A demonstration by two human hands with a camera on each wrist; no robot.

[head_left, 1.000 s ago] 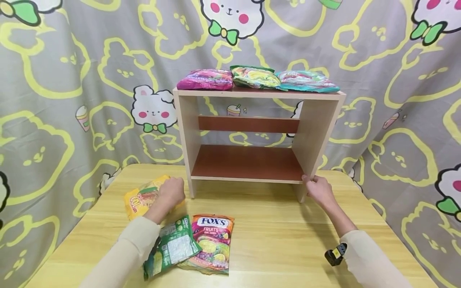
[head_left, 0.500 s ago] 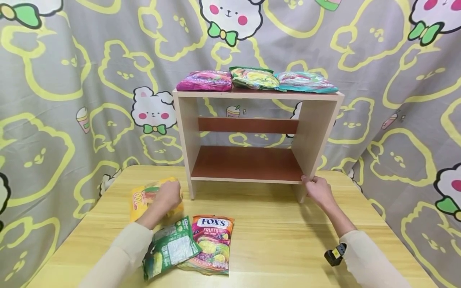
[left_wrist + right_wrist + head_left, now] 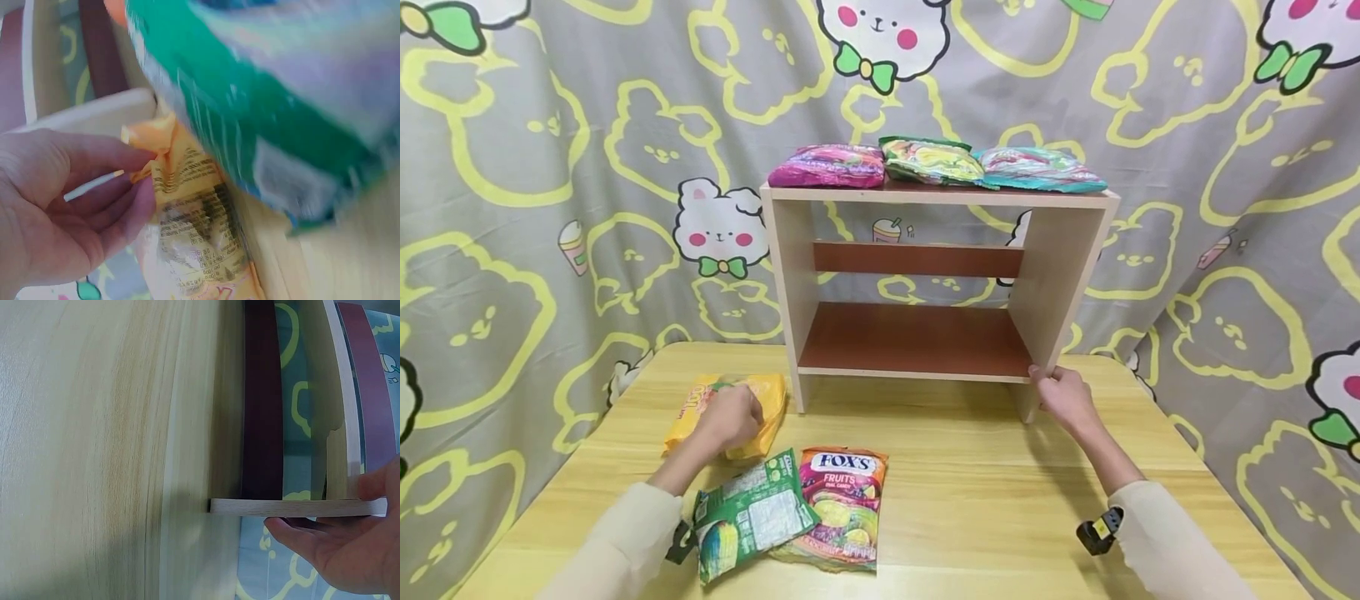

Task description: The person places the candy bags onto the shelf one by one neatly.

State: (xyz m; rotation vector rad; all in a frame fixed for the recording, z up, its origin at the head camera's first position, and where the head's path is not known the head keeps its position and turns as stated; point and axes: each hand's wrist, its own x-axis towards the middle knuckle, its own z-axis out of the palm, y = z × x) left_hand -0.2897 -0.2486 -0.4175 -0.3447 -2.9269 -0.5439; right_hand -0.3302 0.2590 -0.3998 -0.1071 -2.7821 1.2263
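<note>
My left hand [image 3: 732, 417] pinches a crumpled edge of a yellow candy bag [image 3: 200, 237] between thumb and fingers. On the table's left side, that yellow bag [image 3: 767, 408] is partly covered by the hand. My right hand [image 3: 1066, 395] holds the right side panel of a small two-tier shelf [image 3: 917, 375]. In the right wrist view, thumb and fingers of the right hand [image 3: 344, 544] lie on either side of the panel edge [image 3: 294, 507]. A green candy bag [image 3: 760, 517] lies near the left wrist, overlapping a FOX'S fruit candy bag [image 3: 842, 508].
On the shelf's top board lie a magenta bag [image 3: 827, 167], a green-yellow bag [image 3: 932, 161] and a teal bag [image 3: 1041, 170]. The shelf's lower board [image 3: 913, 337] is brown. A patterned curtain [image 3: 625, 167] hangs behind the wooden table [image 3: 985, 500].
My left hand has moved left and nearer to me, and the yellow bag has turned and shifted beneath it. The right hand stays on the shelf panel.
</note>
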